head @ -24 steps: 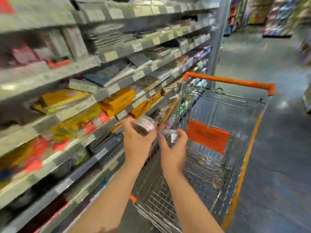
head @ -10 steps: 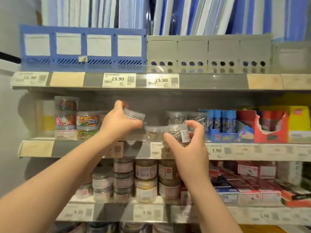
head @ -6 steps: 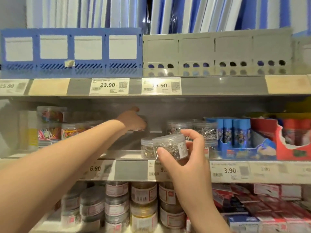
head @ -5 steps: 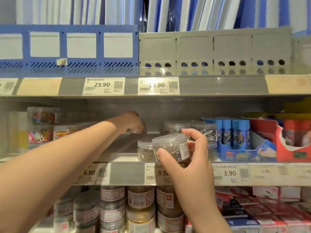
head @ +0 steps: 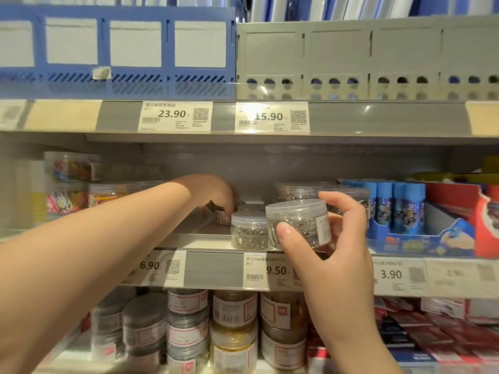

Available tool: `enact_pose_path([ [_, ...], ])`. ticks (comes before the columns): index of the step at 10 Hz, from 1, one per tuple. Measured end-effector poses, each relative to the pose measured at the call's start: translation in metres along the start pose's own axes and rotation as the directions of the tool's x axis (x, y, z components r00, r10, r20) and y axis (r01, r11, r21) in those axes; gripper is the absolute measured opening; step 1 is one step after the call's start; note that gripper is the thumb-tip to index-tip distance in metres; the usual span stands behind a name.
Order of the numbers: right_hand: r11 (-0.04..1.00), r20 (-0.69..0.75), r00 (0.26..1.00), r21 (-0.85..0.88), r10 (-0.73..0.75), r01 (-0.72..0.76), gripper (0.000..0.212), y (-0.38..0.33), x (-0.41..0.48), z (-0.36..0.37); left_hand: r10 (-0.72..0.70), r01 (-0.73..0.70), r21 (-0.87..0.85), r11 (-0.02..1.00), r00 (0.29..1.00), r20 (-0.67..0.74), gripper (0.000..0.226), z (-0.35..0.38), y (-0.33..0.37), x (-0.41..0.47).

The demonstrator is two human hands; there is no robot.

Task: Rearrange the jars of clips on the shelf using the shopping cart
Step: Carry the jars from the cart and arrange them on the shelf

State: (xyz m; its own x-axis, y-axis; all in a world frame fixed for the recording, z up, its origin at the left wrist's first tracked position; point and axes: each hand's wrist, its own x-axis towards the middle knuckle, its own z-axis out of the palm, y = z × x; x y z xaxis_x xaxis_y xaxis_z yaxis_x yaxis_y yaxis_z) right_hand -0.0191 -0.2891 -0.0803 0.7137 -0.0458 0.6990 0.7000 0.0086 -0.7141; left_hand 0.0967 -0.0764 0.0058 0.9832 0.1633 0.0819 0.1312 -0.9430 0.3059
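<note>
Your right hand, centre-right of frame, pinches a clear jar, thumb in front, fingers behind. Frosted lid, silver clips inside, white side label. It's just beside a second jar at the shelf edge. Farther in, your left hand curls its fingers over a back jar.

Left hand: I have moved my small jar from the front edge deep into the middle shelf, lowering it to the board.
Right hand: my clip jar now sits closer beside the standing jar.
</note>
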Motion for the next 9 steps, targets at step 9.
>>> enact_pose_path([
  [9,0.997,-0.052,0.997,-0.047,0.056,-0.058,0.057,0.003,-0.006,0.003,0.151,-0.106,-0.232,0.967,0.971,0.185,0.039,-0.022,0.001,0.024],
])
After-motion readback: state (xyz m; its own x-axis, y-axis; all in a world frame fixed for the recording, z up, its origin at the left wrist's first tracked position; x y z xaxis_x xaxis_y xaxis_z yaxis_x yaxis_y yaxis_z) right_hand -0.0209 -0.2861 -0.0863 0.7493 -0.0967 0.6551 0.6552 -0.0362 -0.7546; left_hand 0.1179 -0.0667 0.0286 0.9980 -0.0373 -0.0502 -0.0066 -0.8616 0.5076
